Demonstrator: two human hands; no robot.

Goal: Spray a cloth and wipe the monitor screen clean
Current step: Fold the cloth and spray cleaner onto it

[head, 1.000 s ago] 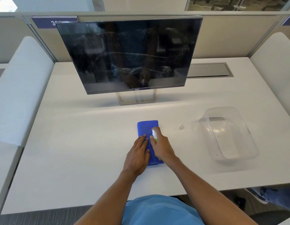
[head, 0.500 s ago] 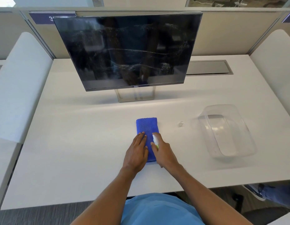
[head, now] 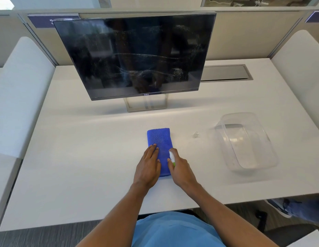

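Cloth position: the folded blue microfibre cloth (head: 160, 145) lies flat on the white tabletop (head: 83, 148), near the front edge and in front of the monitor stand (head: 146, 104).
Cloth long axis: runs near to far, toward the monitor screen (head: 135, 56).
Left hand: the left hand (head: 148, 165) rests palm down on the near-left part of the cloth, fingers spread flat; its grip encloses nothing and only pins the cloth.
Right hand: the right hand (head: 180, 169) has its grip wrapped around a small spray bottle (head: 172, 158) with a white nozzle and a green body.
Key relation: the nozzle sits just right of the cloth's near half and points left and far, across the cloth.
Bare target area: the far half of the cloth, beyond both hands.
Step in hand (judgement): wetting the cloth.
Screen state: smeared and streaked, not yet wiped; it stands well beyond the cloth.
Other items: a small clear cap (head: 196, 134) and an empty clear plastic tub (head: 244, 141) lie to the right.
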